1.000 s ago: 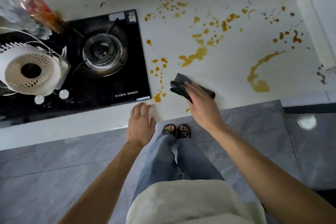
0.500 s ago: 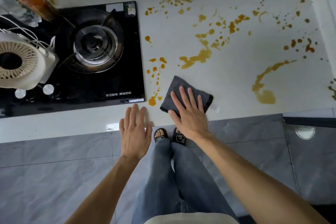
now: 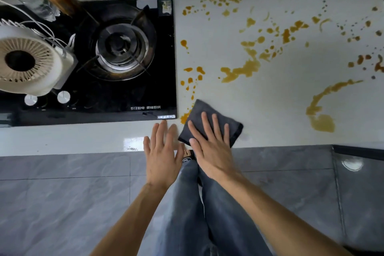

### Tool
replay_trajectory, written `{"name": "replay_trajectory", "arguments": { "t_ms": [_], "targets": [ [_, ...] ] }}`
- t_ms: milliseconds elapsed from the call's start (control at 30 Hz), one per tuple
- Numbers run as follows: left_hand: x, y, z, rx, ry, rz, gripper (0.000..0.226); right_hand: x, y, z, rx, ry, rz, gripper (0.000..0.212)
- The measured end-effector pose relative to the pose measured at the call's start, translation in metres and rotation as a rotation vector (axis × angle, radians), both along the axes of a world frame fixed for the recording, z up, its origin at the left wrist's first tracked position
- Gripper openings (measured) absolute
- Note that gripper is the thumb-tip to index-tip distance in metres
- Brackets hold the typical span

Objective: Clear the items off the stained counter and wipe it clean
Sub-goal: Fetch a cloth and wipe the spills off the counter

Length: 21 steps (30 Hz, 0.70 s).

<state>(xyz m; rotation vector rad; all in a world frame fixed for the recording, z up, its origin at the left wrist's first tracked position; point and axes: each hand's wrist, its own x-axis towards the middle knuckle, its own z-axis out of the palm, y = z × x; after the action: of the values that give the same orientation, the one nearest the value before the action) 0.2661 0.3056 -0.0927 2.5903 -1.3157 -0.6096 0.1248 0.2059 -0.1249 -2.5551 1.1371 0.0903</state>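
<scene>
Clearing looked done, wiping barely begun: the right hand pressed flat, fingers spread, on the grey cloth at the bench's front edge. The left hand hovered open beside it. Orange stains covered the rest, untouched.

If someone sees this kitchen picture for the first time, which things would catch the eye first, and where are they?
First, the orange-brown stains spattered over the white counter, right of the black gas stove. Next, the right hand pressed flat on a dark grey cloth at the counter's front edge, with the left hand open beside it. A white fan sits on the stove's left side.
</scene>
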Motion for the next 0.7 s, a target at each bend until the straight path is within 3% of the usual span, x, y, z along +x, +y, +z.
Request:
{"name": "replay_trajectory", "arguments": {
  "t_ms": [300, 433, 567, 700],
  "targets": [
    [0.000, -0.001, 0.001, 0.006, 0.029, 0.028, 0.059, 0.047, -0.091, -0.005, -0.091, 0.005, 0.113, 0.059],
    [-0.002, -0.001, -0.002, -0.010, 0.037, 0.048, 0.058, 0.030, -0.065, -0.005, -0.096, 0.023, 0.012, 0.061],
    [-0.002, 0.001, -0.005, -0.054, 0.030, 0.051, 0.056, -0.015, -0.030, -0.005, -0.096, 0.039, 0.111, 0.066],
    [-0.003, 0.001, -0.007, -0.049, 0.034, 0.065, 0.058, 0.019, -0.072, -0.006, -0.089, 0.051, 0.052, 0.065]
  ]
}}
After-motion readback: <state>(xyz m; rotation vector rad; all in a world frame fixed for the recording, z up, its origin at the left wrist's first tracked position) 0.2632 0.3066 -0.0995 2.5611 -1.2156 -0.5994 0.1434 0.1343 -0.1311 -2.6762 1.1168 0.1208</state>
